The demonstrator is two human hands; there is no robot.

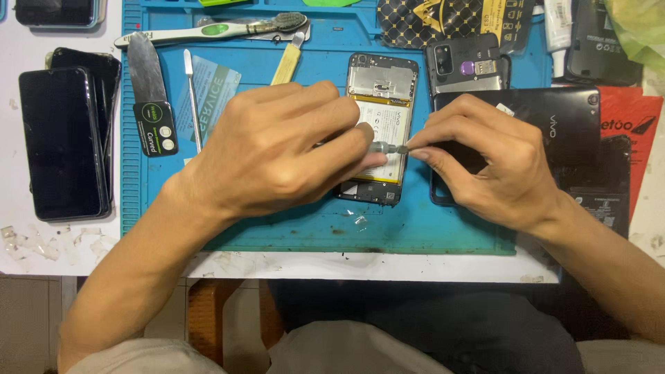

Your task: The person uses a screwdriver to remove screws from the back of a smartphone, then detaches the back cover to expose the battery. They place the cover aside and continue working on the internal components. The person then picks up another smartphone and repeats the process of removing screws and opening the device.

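An opened phone (pixel 382 83) with its back off lies on a blue repair mat (pixel 325 228), its battery and circuit board showing. My left hand (pixel 277 149) is closed around a small metal screwdriver (pixel 385 147) held sideways over the battery. My right hand (pixel 492 163) pinches the screwdriver's tip end with thumb and forefinger, over the phone's right edge. Both hands hide the phone's lower half.
A toothbrush (pixel 222 29), a flat metal pry blade (pixel 144 69), a thin spudger (pixel 191 90) and a card (pixel 216 86) lie on the mat's upper left. Dark phones (pixel 62 138) are stacked at the left. Black back covers (pixel 554 118) and phone parts (pixel 464 66) crowd the right.
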